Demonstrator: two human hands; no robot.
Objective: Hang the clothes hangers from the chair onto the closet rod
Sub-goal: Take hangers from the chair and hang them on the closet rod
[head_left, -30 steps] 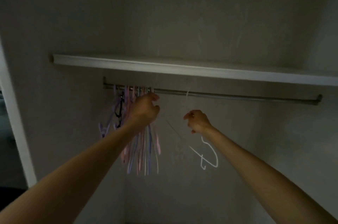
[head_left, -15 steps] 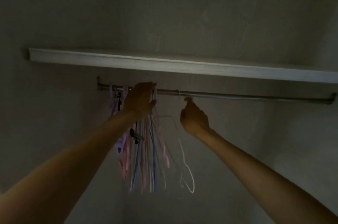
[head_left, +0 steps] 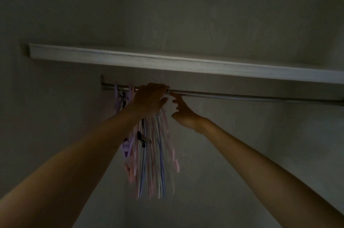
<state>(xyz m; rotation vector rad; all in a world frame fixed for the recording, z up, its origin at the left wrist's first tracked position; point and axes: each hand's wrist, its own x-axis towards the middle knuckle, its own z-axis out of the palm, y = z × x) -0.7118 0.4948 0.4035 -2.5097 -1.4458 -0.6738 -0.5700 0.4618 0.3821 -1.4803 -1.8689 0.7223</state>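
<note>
A horizontal metal closet rod (head_left: 242, 96) under a white wooden shelf (head_left: 186, 64) carries a bunch of thin pink, purple and blue hangers (head_left: 158, 153) near its left end.

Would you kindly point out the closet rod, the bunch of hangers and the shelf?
closet rod (head_left: 242, 96): head view, bare metal stretch right of the hands.
bunch of hangers (head_left: 160, 168): head view, hanging coloured bars below the left hand.
shelf (head_left: 186, 64): head view, pale front edge.
</note>
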